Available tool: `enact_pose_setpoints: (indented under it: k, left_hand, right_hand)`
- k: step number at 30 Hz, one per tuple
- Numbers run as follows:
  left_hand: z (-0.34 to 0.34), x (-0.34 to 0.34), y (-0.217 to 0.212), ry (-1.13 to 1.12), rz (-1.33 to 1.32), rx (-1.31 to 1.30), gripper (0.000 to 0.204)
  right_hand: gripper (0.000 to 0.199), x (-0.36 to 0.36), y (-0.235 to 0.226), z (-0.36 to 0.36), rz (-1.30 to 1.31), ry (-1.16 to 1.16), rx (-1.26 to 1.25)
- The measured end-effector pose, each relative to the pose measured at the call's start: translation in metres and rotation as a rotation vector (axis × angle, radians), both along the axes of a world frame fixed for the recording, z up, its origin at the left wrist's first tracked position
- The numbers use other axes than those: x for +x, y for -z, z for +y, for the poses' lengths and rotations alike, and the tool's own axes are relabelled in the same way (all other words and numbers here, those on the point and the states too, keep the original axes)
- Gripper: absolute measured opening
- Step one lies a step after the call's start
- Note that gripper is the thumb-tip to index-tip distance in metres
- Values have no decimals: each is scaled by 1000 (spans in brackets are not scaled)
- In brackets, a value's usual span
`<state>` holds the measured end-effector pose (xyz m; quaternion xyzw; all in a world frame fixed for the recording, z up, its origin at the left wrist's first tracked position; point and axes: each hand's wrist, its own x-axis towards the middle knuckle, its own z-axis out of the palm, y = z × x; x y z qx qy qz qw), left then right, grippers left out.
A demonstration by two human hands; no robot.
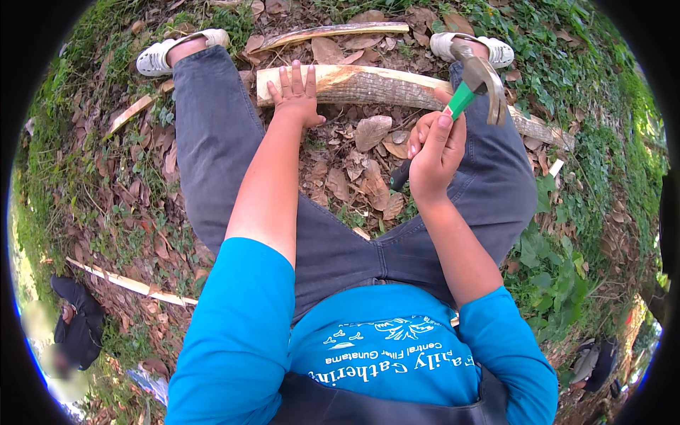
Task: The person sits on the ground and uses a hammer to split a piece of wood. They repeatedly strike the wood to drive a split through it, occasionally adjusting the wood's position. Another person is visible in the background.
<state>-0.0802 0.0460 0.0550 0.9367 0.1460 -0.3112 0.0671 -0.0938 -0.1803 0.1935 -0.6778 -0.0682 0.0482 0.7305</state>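
My left hand (295, 95) lies with its fingers spread on the pale cut face at the left end of a split log (379, 86). Rough bark covers the log's near side. A claw hammer (464, 97) with a green handle and dark grip end is in my closed right hand (438, 152). Its metal head is raised up and to the right, over my right lower leg. The log runs crosswise between my legs, and its right part passes behind that leg.
Beyond the log lies a thin wood strip (333, 32) between my shoes. Another strip (131, 285) is at the lower left, and a short piece (129, 117) is beside my left leg. Dry leaves and green plants cover the ground. A person in dark clothing (81, 322) is at the far left.
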Motion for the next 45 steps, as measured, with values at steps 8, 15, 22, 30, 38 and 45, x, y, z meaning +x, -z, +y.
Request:
enact_pose_setpoints:
  k: [8, 15, 22, 30, 38, 45]
  left_hand:
    - [-10, 14, -16, 6, 47, 19, 125]
    - [-5, 4, -3, -18, 27, 48, 123]
    - [-10, 14, -6, 24, 31, 30, 130]
    - [-6, 6, -2, 0, 14, 63, 121]
    - [-4, 1, -4, -16, 46, 65, 122]
    - [-14, 18, 3, 48, 27, 147, 129]
  right_hand:
    - [40, 0, 105, -15, 122, -152, -570]
    - [39, 4, -16, 5, -69, -8, 69]
    - [38, 5, 135, -16, 3, 30, -520]
    - [35, -8, 73, -8, -23, -17, -240]
    - [33, 14, 4, -7, 140, -5, -62]
    - [30, 5, 141, -29, 46, -174, -718]
